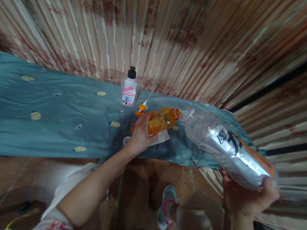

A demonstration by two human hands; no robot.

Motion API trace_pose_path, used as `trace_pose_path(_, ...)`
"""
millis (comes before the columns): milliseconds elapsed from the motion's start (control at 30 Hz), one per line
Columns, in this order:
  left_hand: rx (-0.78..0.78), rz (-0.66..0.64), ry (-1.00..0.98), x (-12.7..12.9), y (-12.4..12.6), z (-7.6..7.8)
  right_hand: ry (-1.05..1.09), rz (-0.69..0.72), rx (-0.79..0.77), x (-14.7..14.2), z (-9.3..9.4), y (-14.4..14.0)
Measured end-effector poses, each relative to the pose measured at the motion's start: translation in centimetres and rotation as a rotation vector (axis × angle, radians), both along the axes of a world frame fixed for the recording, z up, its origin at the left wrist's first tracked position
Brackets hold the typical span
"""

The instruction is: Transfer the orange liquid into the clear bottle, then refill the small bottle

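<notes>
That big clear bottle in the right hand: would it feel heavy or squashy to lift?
Probably light for its size: the large clear plastic bottle looks nearly empty, and the right hand holds it tilted by its base alone. Its thin-looking walls would likely dent under a firm grip. Laid on the blue-grey cloth, its round body might roll.

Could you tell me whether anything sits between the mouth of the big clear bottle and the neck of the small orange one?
Nothing visible does: the large clear bottle, tipped in the right hand, has its mouth right at the small orange bottle held by the left hand.
</notes>
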State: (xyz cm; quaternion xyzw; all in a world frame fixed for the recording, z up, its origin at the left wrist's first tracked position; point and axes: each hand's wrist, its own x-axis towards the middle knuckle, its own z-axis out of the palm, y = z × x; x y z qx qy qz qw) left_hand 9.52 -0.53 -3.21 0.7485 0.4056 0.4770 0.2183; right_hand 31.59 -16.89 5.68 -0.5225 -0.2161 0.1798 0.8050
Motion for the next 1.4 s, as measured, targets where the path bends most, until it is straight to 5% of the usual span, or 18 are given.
trace_pose_path(1400, 0.004, -0.002, -0.031, 0.24, 0.07, -0.3, -0.026, 0.035, 0.036, -0.21, 0.33, 0.01)
